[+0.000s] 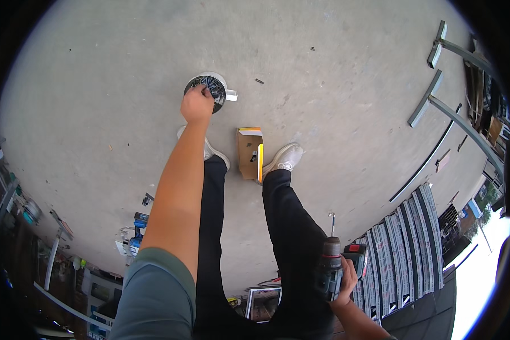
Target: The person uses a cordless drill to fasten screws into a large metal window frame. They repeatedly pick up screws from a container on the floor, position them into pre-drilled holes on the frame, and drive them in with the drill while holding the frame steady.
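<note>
My left hand [197,105] reaches down into a white round container with a side handle [231,95], its fingers pinched together among many small dark metal pieces [215,88] that look like screws. What the fingertips hold, if anything, is hidden. At the lower right, my right hand [347,280] is wrapped round the grip of a dark cordless drill [330,266] with a red-marked battery. A thin bit [332,225] points up from its chuck, away from me. Between my shoes stands an open cardboard box [247,156] with a small dark piece inside.
Long metal profiles [402,249] lie stacked at the right. Beyond them are metal stands with T-shaped feet [426,99] and a long dark rod [428,158]. A blue power tool [139,226] lies left of my leg. A small dark piece [259,81] rests on the concrete floor [334,107].
</note>
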The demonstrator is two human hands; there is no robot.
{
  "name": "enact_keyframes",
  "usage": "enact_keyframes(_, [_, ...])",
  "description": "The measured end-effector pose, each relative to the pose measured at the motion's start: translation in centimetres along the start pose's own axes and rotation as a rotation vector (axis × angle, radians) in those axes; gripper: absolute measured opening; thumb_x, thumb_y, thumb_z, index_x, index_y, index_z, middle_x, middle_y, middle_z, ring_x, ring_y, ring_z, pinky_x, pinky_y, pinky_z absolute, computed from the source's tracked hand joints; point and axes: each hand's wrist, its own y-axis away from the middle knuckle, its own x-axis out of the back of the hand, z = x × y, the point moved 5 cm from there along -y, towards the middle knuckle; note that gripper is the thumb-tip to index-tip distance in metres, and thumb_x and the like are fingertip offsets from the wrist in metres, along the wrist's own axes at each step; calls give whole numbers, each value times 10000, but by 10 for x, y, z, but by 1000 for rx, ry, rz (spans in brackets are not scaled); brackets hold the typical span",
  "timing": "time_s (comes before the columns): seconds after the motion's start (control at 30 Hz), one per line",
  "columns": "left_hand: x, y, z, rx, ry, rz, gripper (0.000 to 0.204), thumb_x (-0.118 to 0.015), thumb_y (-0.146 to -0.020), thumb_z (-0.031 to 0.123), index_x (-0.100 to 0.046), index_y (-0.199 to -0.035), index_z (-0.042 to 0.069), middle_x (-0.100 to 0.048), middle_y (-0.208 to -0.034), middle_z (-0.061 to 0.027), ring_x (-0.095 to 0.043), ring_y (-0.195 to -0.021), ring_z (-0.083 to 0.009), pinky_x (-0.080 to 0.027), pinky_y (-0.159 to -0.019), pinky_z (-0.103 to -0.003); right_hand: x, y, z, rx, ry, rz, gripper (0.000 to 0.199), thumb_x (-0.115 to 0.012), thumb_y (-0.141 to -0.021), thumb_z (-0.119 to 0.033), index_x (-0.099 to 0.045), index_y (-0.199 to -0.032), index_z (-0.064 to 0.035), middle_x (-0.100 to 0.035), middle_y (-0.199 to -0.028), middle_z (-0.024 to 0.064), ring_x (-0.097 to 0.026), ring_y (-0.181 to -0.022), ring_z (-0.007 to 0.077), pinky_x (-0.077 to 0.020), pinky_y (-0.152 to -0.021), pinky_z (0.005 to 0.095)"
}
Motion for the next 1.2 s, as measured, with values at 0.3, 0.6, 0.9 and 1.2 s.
enact_keyframes(0.3, [-20,-13,-9,72,-189,-26,219,-702,-884,270,-797,-1055,172,-773,-982,-140,-744,-908,-356,-597,-784,-485,-4,1,7,-66,18,-12,474,-728,-793,-29,-628,-1251,46,-627,-876,159,-647,-768,290,-517,-698,377])
enact_keyframes(0.6, [-14,-19,-4,8,-146,60,260,-702,-877,346,-788,-1060,183,-774,-944,-135,-746,-884,-357,-594,-759,-480,1,-1,9,-141,43,-58,471,-741,-798,-80,-634,-1242,36,-628,-894,165,-646,-774,286,-512,-696,368])
enact_keyframes(0.9, [-28,-25,-8,104,-98,15,277,-795,-809,325,-790,-1048,185,-783,-983,-117,-750,-922,-326,-595,-801,-459,2,0,14,-110,58,-58,497,-753,-777,-65,-624,-1250,19,-639,-916,164,-658,-790,292,-528,-695,378])
enact_keyframes(1.2, [-17,-15,-25,30,38,30,244,-790,-827,324,-800,-1017,171,-784,-899,-94,-753,-854,-318,-587,-758,-449,1,-4,6,-63,6,-35,499,-730,-780,-35,-611,-1259,32,-635,-903,163,-645,-767,279,-520,-681,373])
